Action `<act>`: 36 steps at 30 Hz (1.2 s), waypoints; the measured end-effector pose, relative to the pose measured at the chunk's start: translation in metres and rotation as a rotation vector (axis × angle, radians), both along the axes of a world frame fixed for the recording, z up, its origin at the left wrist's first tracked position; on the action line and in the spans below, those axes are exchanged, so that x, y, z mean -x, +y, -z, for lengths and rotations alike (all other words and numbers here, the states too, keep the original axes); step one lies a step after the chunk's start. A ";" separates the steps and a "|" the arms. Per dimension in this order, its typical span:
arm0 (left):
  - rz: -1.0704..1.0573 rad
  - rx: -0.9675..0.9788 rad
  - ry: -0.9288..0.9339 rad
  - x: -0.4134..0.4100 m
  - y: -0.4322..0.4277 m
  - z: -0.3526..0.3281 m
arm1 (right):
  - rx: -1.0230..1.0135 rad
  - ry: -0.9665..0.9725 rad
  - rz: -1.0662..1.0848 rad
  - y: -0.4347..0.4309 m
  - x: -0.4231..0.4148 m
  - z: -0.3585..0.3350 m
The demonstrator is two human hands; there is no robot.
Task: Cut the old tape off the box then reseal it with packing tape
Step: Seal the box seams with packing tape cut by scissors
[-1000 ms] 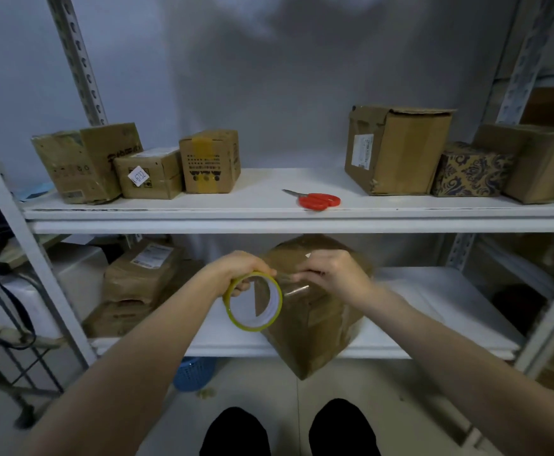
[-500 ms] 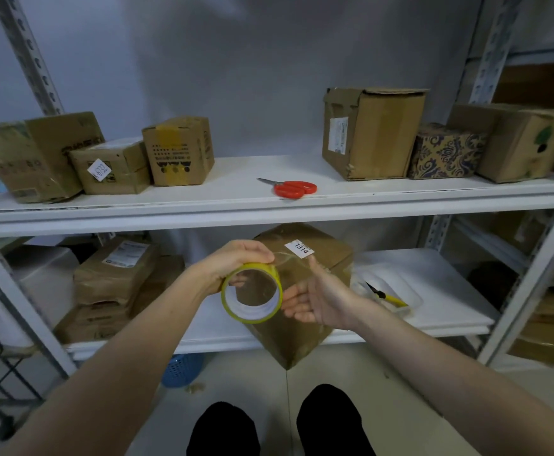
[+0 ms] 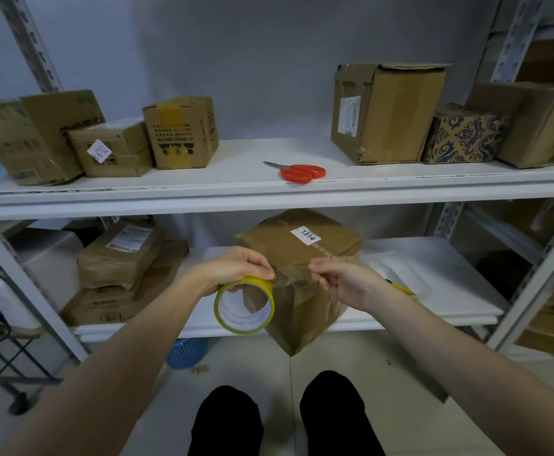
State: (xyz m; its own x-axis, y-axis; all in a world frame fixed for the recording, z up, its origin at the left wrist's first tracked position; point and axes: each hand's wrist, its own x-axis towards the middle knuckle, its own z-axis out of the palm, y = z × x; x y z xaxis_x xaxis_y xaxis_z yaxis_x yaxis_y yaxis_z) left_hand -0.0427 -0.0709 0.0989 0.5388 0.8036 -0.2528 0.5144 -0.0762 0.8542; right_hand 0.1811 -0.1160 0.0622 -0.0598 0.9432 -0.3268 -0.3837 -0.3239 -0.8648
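**Resealing begun: tape drawn out, none yet seen on the box**

Location. The box [image 3: 278,248] sits at the centre of the frame on the front of the lower shelf [image 3: 433,284], turned corner-on, with one corner overhanging the shelf edge. Its top flaps lie closed, and a white label [image 3: 306,235] reading 1314 is on top.

Hands. The left hand [image 3: 232,266] grips the tape roll [image 3: 239,320] just left of centre, in front of the box. The thumb is clamped on the yellow rim and the fingers [image 3: 234,288] are curled in through the core. The right hand [image 3: 344,281], just right of centre, has thumb and forefinger pinched together on the free end of a clear strip [image 3: 290,278]. The strip runs between the two hands, level with the box's near top edge. I cannot tell whether it touches the cardboard.

Tools. Red-handled scissors [image 3: 298,172] lie unattended on the upper shelf [image 3: 236,185], above centre. A yellow-handled item [image 3: 402,287] lies behind the right hand and is too hidden to identify.

Progress, as judged. With the scissors set aside and the roll in hand, the cutting stage appears finished, though the old tape's removal cannot be confirmed from here. Sealing is at its start. The strip has yet to be lengthened, laid over the seam, pressed down and cut.
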 end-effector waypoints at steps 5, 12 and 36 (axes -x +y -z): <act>-0.062 0.030 0.086 -0.006 -0.003 0.014 | -0.232 -0.667 0.054 0.018 -0.002 -0.011; -0.304 -0.009 0.111 -0.018 0.008 0.012 | -0.464 -1.243 0.116 0.053 0.017 -0.019; -0.382 0.018 0.230 -0.031 0.022 0.035 | -0.514 -1.949 -0.034 0.052 0.024 -0.025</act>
State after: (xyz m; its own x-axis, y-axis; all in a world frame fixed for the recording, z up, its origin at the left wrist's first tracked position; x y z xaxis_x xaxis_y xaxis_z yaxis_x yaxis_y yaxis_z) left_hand -0.0115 -0.0494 0.0635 0.1323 0.9286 -0.3467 0.6796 0.1696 0.7137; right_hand 0.1566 -0.0642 0.0875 -0.0433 0.9581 0.2830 0.9980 0.0546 -0.0319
